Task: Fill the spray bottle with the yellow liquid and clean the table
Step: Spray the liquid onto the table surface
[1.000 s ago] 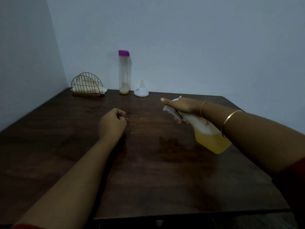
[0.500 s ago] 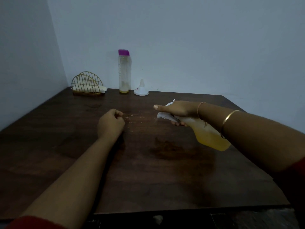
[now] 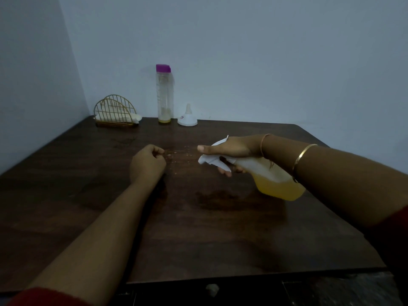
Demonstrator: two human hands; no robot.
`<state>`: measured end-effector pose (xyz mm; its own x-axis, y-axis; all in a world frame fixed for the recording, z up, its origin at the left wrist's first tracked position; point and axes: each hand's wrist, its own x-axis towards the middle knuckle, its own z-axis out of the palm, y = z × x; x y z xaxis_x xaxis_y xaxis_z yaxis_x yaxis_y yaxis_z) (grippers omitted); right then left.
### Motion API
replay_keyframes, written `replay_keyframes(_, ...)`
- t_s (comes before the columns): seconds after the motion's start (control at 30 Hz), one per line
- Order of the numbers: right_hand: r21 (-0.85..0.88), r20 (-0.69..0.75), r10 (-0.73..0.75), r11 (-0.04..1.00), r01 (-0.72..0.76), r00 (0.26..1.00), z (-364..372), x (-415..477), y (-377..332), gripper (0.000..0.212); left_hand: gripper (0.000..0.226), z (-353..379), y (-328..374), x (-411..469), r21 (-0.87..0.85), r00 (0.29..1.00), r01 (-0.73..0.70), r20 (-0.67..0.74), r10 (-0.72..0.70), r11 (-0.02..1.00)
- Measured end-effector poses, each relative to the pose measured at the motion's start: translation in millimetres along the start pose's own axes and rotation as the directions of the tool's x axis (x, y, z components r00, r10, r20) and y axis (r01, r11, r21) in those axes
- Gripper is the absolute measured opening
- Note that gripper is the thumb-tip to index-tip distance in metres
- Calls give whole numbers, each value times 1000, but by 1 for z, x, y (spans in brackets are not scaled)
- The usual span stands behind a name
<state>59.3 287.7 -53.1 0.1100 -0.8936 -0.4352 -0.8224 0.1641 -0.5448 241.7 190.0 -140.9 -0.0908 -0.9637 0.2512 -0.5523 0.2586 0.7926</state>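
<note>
gold wire rack [image 3: 116, 111]: back left | wall [image 3: 254, 51]: plain grey-blue

Dim bluish light, soft focus, seemingly wide-angle edge distortion

Streaked wood grain runs across a dark brown table [image 3: 198, 239], with a darker blotch [image 3: 217, 196] at its centre and pale specks [image 3: 176, 152] beyond. Above the table, a spray bottle [image 3: 278, 184] shows a white head, cloudy body and yellow liquid. Along the table's far edge stand a clear bottle [image 3: 164, 100] with magenta cap and yellow dregs, a white funnel [image 3: 187, 119], and a gold wire holder [image 3: 114, 114] of white napkins. Gold bangles [image 3: 303, 157], red sleeves [image 3: 44, 297], pale blue-grey wall [image 3: 265, 62].
</note>
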Motion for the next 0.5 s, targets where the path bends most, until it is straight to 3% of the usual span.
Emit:
replay_keyframes(0.13,-8,98,-24,1000,25,995,4,0,2,63,17,0,-1,0,1,1000,-12,6,12,1000)
replay_keyframes(0.27,-18,30,5,1000,-4,1000,-2,1,1,72,17,1,0,0,1,1000,-10,8,10,1000)
replay_keyframes(0.4,-99,73,120,989,-113,990,-2,-3,1,65,17,3,1,-2,0,999,-31,7,31,1000)
replay_keyframes(0.5,-61,29,161,985,-159,987,-10,-4,4,61,17,4,1,-3,6,999,-42,14,42,999)
